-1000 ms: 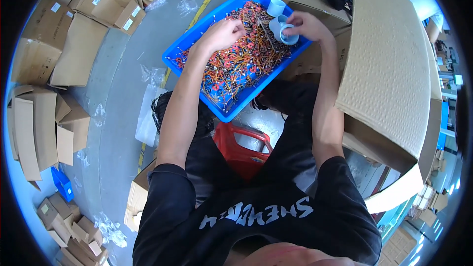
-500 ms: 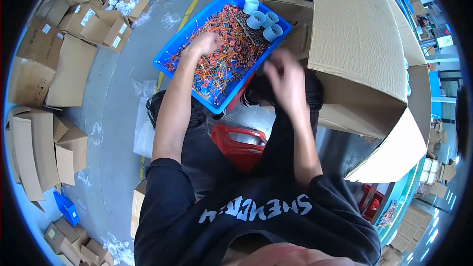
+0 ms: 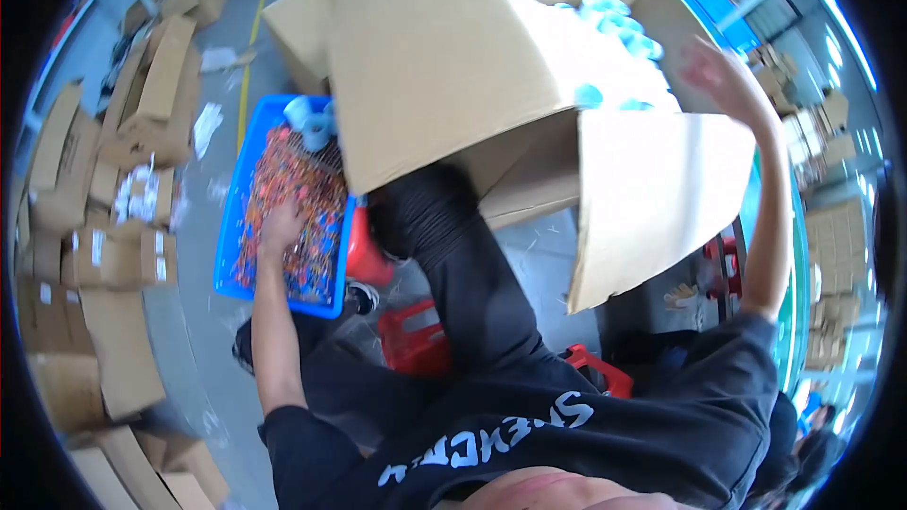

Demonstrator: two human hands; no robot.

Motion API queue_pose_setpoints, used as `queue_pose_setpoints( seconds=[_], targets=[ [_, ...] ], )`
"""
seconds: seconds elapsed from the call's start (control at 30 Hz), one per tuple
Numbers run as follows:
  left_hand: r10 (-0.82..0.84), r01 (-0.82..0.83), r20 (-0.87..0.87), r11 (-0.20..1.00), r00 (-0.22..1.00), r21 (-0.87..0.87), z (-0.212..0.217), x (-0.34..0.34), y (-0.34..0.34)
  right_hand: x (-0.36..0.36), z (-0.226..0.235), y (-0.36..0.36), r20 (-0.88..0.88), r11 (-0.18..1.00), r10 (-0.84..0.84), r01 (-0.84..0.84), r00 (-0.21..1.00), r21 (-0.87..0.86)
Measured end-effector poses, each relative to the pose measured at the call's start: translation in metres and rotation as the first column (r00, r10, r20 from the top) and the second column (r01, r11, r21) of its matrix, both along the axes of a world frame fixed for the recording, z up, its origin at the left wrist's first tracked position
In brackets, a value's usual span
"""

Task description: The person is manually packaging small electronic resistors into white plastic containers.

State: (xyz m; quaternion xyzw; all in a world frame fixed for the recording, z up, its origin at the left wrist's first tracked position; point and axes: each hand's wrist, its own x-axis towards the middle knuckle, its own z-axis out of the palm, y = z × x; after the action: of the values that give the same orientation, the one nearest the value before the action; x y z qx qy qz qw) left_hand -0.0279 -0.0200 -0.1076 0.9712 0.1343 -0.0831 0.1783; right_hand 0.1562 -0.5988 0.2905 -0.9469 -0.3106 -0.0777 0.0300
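Observation:
My left hand [image 3: 282,225] rests in a blue plastic tray [image 3: 227,255], on a pile of thin wire leads [image 3: 300,191] with red, orange and dark parts. Its fingers look curled in; whatever they grip is lost in the blur. Light-blue cups [image 3: 317,132] stand at the tray's far end, on a dark mesh-like layer. Out to the right, my raised right hand [image 3: 715,78] is by the far right wall of a big cardboard box [image 3: 444,57]. The fingers appear apart, blurred, with nothing seen in them. Inside that box are many light-blue cups [image 3: 624,24] over a bright white area.
A box flap [image 3: 652,198] juts out toward me on the right. Red plastic stools [image 3: 414,335] stand by my legs. Opened cartons [image 3: 123,246] line the left side, with a yellow floor line [image 3: 250,57] beyond the tray. A green-edged bench [image 3: 794,302] is at the right.
The view has swung right, so the tray sits further left and the box interior shows. My right hand has gone from beside the tray to the box's far right. My left hand remains in the leads.

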Motion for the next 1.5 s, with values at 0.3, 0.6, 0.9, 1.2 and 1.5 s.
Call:
queue_pose_setpoints(
  seconds=[0.3,0.6,0.9,1.2,1.5],
  targets=[
    [0.074,-0.011,0.219,0.961,0.973,-0.276,-0.002,0.012,0.027,0.235,-0.08,-0.066,-0.045,0.674,-0.372,0.237,0.927,-0.699],
    [0.304,-0.237,0.056,0.834,0.951,-0.499,0.002,0.036,0.038,0.28,-0.128,-0.105,-0.016,0.667,-0.323,0.216,0.946,-0.713],
    [0.017,-0.102,-0.294,0.955,0.956,-0.279,0.028,0.031,0.018,0.225,-0.069,-0.037,-0.366,0.805,-0.498,0.263,0.786,-0.531],
    [-0.295,0.339,0.204,0.91,0.934,-0.238,0.012,-0.037,0.064,-0.005,-0.026,0.121,0.264,0.713,0.408,-0.485,0.874,0.506],
    [0.155,0.023,0.18,0.694,0.971,-0.719,0.069,-0.009,0.04,-0.218,-0.188,0.288,-0.44,0.262,0.874,0.566,0.204,0.782]
  ],
)
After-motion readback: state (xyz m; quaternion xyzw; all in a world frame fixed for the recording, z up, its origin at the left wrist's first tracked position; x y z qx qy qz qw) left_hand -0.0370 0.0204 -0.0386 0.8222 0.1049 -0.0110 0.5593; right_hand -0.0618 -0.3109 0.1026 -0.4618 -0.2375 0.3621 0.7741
